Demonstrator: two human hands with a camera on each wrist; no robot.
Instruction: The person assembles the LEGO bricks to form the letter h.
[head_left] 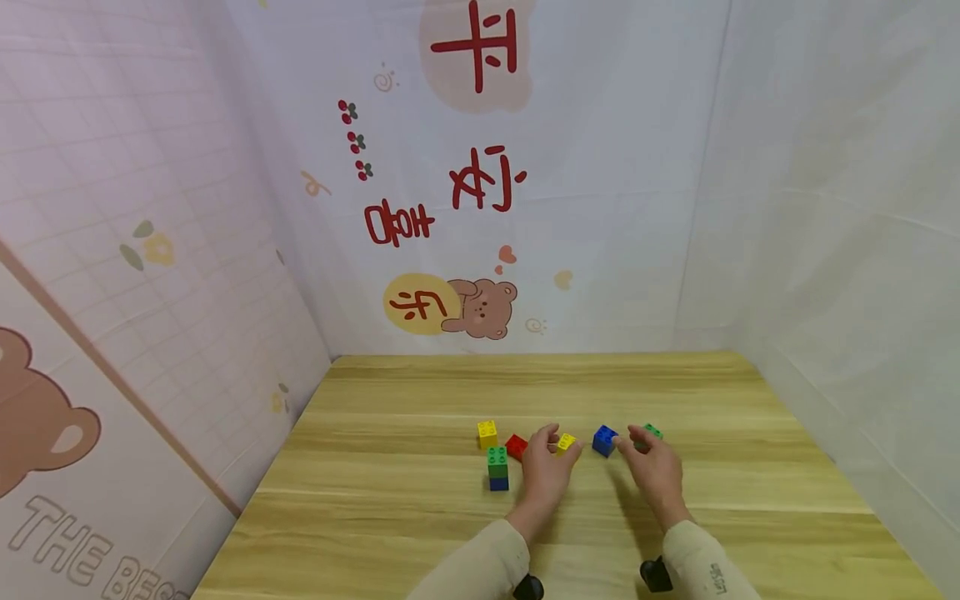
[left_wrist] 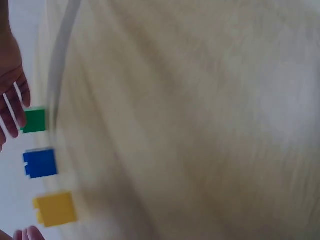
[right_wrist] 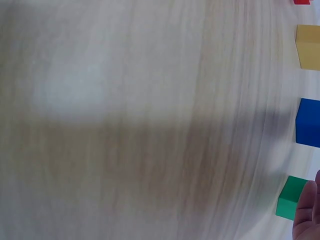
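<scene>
My left hand [head_left: 546,471] is beside a yellow toy brick [head_left: 566,443], its fingers loosely bent. In the left wrist view, its fingertips [left_wrist: 33,233] show apart from the yellow brick [left_wrist: 56,209]. My right hand [head_left: 656,472] hovers between a blue brick [head_left: 603,441] and a green brick [head_left: 653,431], which it partly covers in the head view. The right wrist view shows its fingers [right_wrist: 306,210] at the green brick [right_wrist: 290,199]; whether they touch is unclear. The blue brick [right_wrist: 308,123] stands free there.
Left of my left hand lies a red brick [head_left: 516,447], partly hidden by it. A green brick [head_left: 497,458] is stacked on a dark blue one [head_left: 498,483], with another yellow brick [head_left: 487,433] behind. Printed cloth walls [head_left: 600,167] enclose the wooden table [head_left: 360,500].
</scene>
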